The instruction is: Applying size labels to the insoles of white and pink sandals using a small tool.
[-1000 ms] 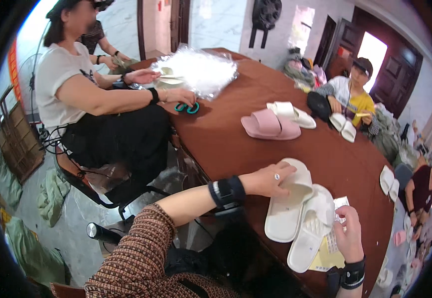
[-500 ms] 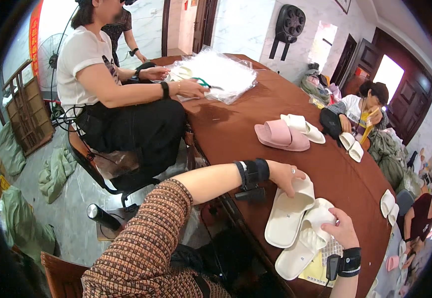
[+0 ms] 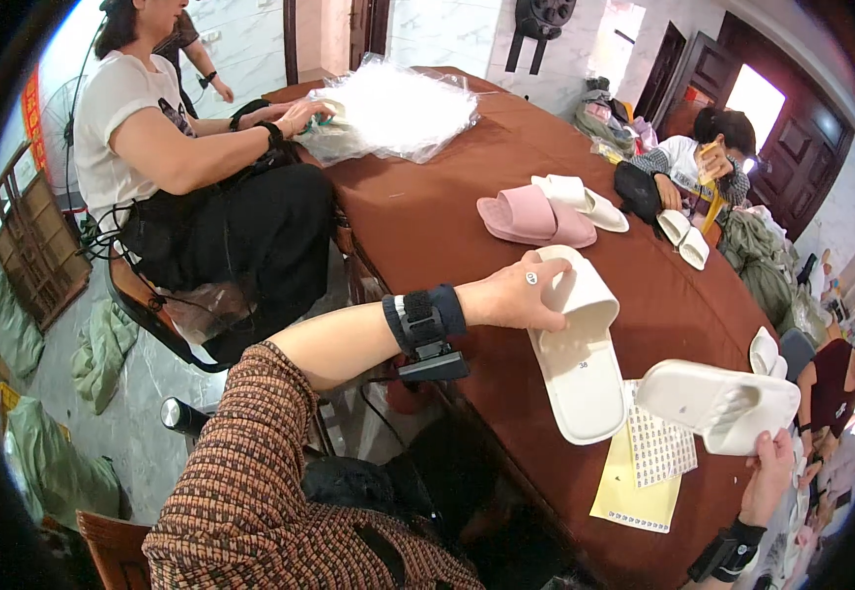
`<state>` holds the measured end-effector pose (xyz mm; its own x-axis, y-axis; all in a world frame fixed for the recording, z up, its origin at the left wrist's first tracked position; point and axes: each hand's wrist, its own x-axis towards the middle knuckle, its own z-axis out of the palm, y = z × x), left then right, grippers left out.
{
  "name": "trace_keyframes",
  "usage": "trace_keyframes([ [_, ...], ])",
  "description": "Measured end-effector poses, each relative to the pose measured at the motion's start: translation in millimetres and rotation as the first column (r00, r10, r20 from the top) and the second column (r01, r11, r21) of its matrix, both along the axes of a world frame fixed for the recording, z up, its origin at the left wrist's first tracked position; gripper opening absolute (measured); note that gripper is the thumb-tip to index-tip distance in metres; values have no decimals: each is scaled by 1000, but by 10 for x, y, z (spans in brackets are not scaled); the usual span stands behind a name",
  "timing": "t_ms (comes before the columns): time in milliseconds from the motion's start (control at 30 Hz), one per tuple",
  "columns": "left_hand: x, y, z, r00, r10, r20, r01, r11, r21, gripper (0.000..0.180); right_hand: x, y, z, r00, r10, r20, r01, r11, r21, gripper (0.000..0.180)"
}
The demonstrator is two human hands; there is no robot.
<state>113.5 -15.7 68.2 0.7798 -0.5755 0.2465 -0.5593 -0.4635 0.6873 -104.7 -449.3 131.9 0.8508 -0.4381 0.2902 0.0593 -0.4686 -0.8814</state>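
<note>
My left hand [image 3: 514,295] grips the strap end of a cream slipper [image 3: 577,354] that lies sole-down on the brown table [image 3: 427,216]. Out to the right, my right hand [image 3: 767,476] holds a second cream slipper [image 3: 718,403] lifted off the table and tilted on its side. Under and between the two slippers lie a sheet of small stickers [image 3: 659,444] and a yellow sheet [image 3: 632,494]. Both wrists wear black bands.
A pair of pink slippers [image 3: 531,218] and white slippers [image 3: 579,199] lie farther up the table. A seated person [image 3: 181,167] at left handles clear plastic bags [image 3: 396,106]. Another person [image 3: 695,165] sits at the far right. More white slippers [image 3: 685,238] lie near them.
My right hand has lifted its slipper off the table and away to the right, uncovering the sticker sheet. My left hand stays on the other slipper. The view has come closer.
</note>
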Motion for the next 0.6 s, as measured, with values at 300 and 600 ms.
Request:
trace_keyframes([
  [300,-333,-275,-95,998,25,59,-17,990,-143,80,-283,120,-506,996,83,16,-83,942,326,22],
  [600,-645,-414,-150,999,4,38,1,991,-133,78,-552,524,-800,995,89,-37,-58,863,502,25],
])
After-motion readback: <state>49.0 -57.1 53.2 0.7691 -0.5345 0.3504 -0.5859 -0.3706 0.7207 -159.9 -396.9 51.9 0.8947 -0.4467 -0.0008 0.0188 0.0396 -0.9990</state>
